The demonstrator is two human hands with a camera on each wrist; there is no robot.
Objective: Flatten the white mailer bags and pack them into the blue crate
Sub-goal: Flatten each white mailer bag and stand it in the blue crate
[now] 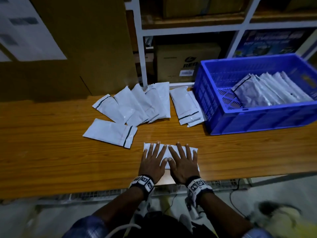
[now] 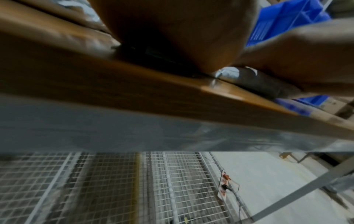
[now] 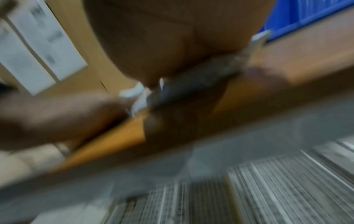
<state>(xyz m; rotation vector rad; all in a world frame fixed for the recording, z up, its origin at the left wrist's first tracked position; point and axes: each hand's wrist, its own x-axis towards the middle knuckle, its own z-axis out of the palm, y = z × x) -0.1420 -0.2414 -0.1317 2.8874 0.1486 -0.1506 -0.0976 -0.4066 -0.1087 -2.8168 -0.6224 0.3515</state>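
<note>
Palms down, my left hand (image 1: 151, 162) and right hand (image 1: 183, 163) press flat with spread fingers on one white mailer bag (image 1: 171, 152), its long axis running nine to three along the near table (image 1: 51, 152) edge. The blue crate (image 1: 257, 117) waits at two o'clock, nearer my right hand, with more bags (image 1: 130, 107) lying at eleven.

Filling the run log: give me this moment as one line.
step: flattening | left hand: flat on bag | right hand: flat on same bag | crate: some bags in | table: more bags waiting

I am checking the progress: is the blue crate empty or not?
Not empty. White bags already lean in a row inside the blue crate, at its right side.
</note>
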